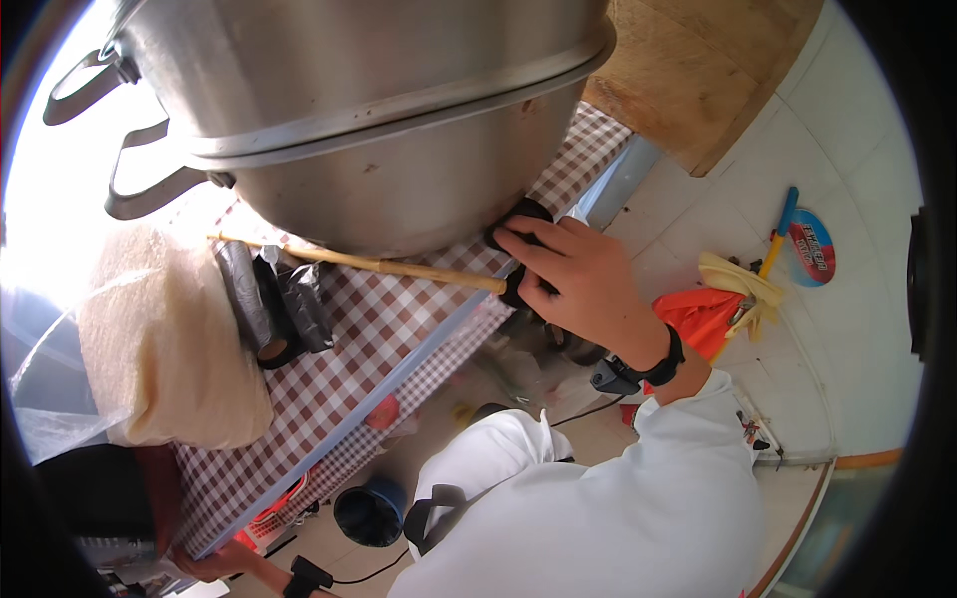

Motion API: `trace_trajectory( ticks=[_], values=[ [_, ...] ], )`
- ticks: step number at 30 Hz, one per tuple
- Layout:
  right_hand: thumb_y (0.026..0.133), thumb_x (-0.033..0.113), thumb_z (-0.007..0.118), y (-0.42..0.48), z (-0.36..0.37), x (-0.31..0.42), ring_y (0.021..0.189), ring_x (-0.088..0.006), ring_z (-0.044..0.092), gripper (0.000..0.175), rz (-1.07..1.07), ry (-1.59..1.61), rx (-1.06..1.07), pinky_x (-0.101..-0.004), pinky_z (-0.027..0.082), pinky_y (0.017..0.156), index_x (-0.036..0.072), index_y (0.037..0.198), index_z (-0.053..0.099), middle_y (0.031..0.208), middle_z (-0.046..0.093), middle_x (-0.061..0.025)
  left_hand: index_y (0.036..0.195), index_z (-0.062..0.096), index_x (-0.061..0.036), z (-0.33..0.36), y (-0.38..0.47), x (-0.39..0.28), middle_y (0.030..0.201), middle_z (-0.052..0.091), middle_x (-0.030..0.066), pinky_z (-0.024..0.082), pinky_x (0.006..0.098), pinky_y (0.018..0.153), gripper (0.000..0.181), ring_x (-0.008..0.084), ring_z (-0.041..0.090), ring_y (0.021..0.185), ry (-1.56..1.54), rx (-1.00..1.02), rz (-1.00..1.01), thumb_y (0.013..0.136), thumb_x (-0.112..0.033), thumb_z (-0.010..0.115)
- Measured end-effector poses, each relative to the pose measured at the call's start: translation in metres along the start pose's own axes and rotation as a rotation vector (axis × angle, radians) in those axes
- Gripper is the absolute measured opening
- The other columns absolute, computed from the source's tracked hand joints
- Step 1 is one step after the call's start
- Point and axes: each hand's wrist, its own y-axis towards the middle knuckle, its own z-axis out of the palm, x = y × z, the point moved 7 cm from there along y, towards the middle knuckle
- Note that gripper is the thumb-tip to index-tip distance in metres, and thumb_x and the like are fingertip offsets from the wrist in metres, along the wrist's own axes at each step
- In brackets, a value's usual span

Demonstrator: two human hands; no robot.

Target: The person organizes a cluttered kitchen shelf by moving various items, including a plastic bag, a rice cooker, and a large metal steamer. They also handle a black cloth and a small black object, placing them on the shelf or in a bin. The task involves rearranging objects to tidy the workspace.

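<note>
At the table's edge, my right hand has its fingers curled on a dark black object, whose kind I cannot tell. One end of a bamboo stick meets black material under that hand. Just beyond stands a large two-tier metal steamer pot with looped side handles. At the lower left, my left hand is at the corner of the table with the checked cloth; its fingers are partly hidden. Black bands are on both wrists.
Dark plastic rolls and a pale wrapped bundle lie on the table's left part. A dark blue bucket stands on the floor below. To the right are a wooden board, a red bag and yellow gloves.
</note>
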Motion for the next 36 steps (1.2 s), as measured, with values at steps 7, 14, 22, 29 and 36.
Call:
trace_trajectory(
  ticks=[7,14,22,29,36],
  values=[
    [0.078,0.008,0.061,-0.012,-0.024,-0.128,0.09,-0.0281,0.062,0.042,0.234,-0.248,-0.167,-0.0364,0.053,0.073,0.018,0.118,0.065,0.12,0.063,0.0001,0.125,0.051,-0.0037,-0.001,0.003,0.002,0.12,0.061,0.011,0.049,0.0452,0.091,0.061,0.0332,0.061,0.109,0.007,-0.04,-0.008,0.084,-0.045,0.069],
    [0.086,0.007,0.055,-0.011,-0.056,-0.148,0.095,-0.0283,0.064,0.032,0.349,-0.094,-0.415,-0.0325,0.051,0.08,0.013,0.115,0.068,0.111,0.066,-0.007,0.12,0.053,-0.0002,0.003,-0.002,0.003,0.115,0.059,0.0152,0.047,0.0478,0.09,0.059,0.0357,0.059,0.105,0.047,-0.054,-0.062,0.084,-0.045,0.068],
    [0.085,0.006,0.055,0.008,-0.014,-0.155,0.108,-0.0347,0.055,0.046,0.284,0.045,-0.418,-0.0393,0.045,0.093,0.006,0.131,0.05,0.116,0.06,-0.0174,0.114,0.053,0.0018,-0.015,0.041,-0.045,0.109,0.058,0.0179,0.044,0.05,0.085,0.06,0.037,0.056,0.101,-0.062,-0.136,-0.015,0.085,-0.048,0.066],
    [0.078,-0.005,0.065,-0.036,-0.014,-0.14,0.104,-0.0227,0.055,0.059,0.423,0.392,-0.581,-0.0307,0.044,0.094,0.003,0.132,0.042,0.125,0.052,-0.0122,0.128,0.048,-0.0099,0.009,-0.018,0.022,0.128,0.058,0.0061,0.045,0.048,0.089,0.065,0.0305,0.058,0.117,0.027,0.002,-0.097,0.08,-0.046,0.074],
    [0.088,0.007,0.066,-0.067,0.042,-0.19,0.104,-0.015,0.056,0.032,0.887,0.873,-1.194,-0.0285,0.045,0.091,-0.006,0.116,0.057,0.112,0.061,-0.0107,0.123,0.05,-0.0014,-0.002,0.006,-0.006,0.123,0.057,0.0148,0.045,0.0479,0.093,0.059,0.0361,0.057,0.113,-0.015,-0.032,-0.051,0.088,-0.047,0.063]
  ],
)
